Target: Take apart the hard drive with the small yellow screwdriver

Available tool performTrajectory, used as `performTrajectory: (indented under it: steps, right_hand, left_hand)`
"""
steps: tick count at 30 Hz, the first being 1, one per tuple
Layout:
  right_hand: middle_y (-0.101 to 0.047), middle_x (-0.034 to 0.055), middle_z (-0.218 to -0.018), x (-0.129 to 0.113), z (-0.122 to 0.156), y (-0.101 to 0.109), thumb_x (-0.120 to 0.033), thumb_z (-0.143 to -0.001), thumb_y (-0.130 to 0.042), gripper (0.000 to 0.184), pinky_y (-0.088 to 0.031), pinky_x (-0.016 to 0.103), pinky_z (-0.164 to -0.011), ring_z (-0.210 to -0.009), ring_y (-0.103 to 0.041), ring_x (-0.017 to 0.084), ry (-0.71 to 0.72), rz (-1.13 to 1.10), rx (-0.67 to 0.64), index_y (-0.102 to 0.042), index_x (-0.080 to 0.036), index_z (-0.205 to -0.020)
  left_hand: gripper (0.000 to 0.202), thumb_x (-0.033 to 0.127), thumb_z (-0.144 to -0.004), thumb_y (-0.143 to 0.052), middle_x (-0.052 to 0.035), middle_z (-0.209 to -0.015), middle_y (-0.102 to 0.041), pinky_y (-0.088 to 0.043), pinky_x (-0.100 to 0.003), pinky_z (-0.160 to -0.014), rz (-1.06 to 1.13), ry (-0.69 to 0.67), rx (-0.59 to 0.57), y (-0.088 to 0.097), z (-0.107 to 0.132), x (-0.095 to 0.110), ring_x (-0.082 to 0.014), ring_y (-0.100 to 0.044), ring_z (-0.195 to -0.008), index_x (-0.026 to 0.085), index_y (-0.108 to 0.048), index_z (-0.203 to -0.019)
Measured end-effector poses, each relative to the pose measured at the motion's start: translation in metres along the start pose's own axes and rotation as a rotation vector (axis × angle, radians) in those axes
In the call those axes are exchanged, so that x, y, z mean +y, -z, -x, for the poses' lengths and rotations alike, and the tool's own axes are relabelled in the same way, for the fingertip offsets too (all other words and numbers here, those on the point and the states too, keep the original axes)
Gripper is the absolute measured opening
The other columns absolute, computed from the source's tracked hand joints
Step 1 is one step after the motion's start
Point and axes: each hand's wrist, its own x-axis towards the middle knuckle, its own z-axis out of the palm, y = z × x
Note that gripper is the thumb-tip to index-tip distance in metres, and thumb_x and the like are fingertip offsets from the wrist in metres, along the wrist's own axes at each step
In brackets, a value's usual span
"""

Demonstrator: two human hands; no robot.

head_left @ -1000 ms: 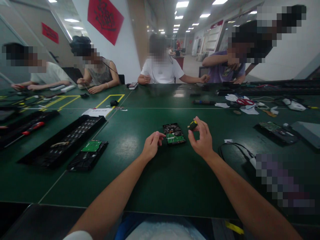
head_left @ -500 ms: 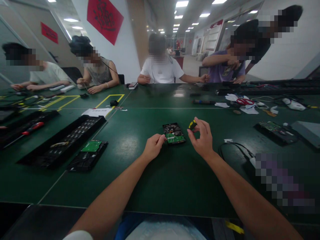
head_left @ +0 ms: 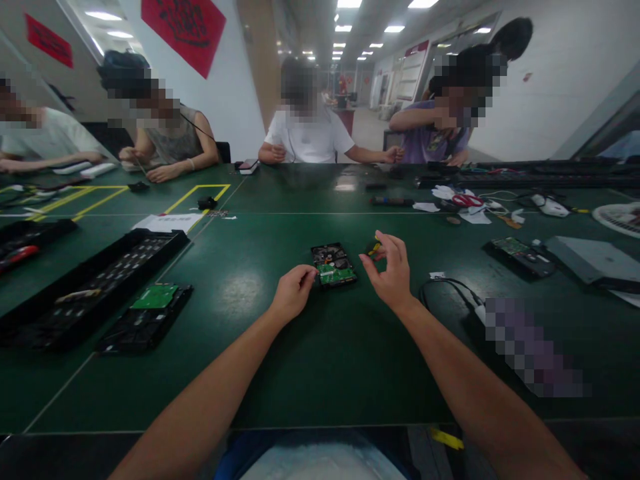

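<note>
A hard drive (head_left: 334, 267) lies flat on the green table with its green circuit board facing up. At its left edge is my left hand (head_left: 294, 293), fingers curled and fingertips closed on the drive's side; whether something small is also pinched there is hidden. Just right of the drive, my right hand (head_left: 389, 272) is raised over the table. Its thumb and fingers hold a small yellow-and-black screwdriver (head_left: 373, 248) by the handle, apart from the drive. The screwdriver's shaft cannot be made out.
To the left lie another drive with a green board (head_left: 155, 297) and a long black tray (head_left: 95, 293). A third drive (head_left: 520, 257), a grey box (head_left: 595, 261) and a cable (head_left: 457, 283) are on the right. Several people sit across the table (head_left: 280, 373).
My view has turned slightly right, so everything sits further left. The screwdriver in my right hand has tilted a little. My left hand stays at the drive's edge.
</note>
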Motion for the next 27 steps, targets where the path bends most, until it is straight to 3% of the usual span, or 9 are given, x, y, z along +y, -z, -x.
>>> performTrajectory:
  steps: [5,12,15,19,27]
  right_hand:
    - [-0.05,0.0138,-0.142,-0.003,0.0,-0.001,-0.025,-0.099,-0.059,0.063,-0.066,0.045,-0.088,-0.121,-0.06,0.028,0.006,-0.033,-0.017,-0.036,-0.031,-0.157]
    - [-0.052,0.0117,-0.136,0.001,0.002,-0.003,-0.028,-0.096,-0.068,0.063,-0.066,0.039,-0.075,-0.102,-0.063,0.024,-0.002,-0.019,0.018,-0.04,-0.031,-0.152]
    - [-0.053,0.0121,-0.137,0.0,0.002,-0.003,-0.027,-0.096,-0.066,0.063,-0.066,0.042,-0.079,-0.104,-0.064,0.024,0.002,-0.023,0.006,-0.039,-0.031,-0.153]
    - [-0.05,0.0147,-0.143,-0.001,0.003,-0.005,-0.021,-0.098,-0.06,0.067,-0.065,0.046,-0.089,-0.109,-0.066,0.025,-0.004,-0.052,-0.031,-0.033,-0.029,-0.158]
    - [-0.052,0.0126,-0.137,0.004,0.004,-0.006,-0.029,-0.095,-0.067,0.068,-0.067,0.044,-0.077,-0.104,-0.066,0.025,-0.001,-0.015,0.0,-0.037,-0.033,-0.156]
  left_hand:
    - [0.024,0.041,-0.102,-0.056,-0.0072,-0.106,-0.067,-0.054,-0.037,-0.086,-0.096,-0.044,-0.019,0.001,0.0,0.011,-0.0217,-0.066,-0.094,0.023,-0.068,-0.11]
    - [0.057,0.043,-0.09,-0.073,-0.0138,-0.139,-0.056,-0.049,-0.051,-0.11,-0.24,-0.088,-0.085,-0.006,0.003,0.002,-0.032,-0.057,-0.129,0.024,-0.057,-0.141]
    - [0.063,0.041,-0.09,-0.074,-0.0146,-0.147,-0.052,-0.046,-0.054,-0.114,-0.253,-0.084,-0.125,-0.006,0.003,0.0,-0.0339,-0.052,-0.136,0.026,-0.053,-0.147]
    - [0.065,0.04,-0.091,-0.073,-0.0152,-0.152,-0.051,-0.044,-0.056,-0.116,-0.243,-0.08,-0.164,-0.005,0.003,0.001,-0.0351,-0.049,-0.141,0.027,-0.051,-0.151]
    - [0.064,0.038,-0.091,-0.073,-0.0162,-0.153,-0.051,-0.043,-0.055,-0.118,-0.23,-0.096,-0.159,-0.004,0.003,-0.002,-0.0346,-0.049,-0.142,0.024,-0.052,-0.15]
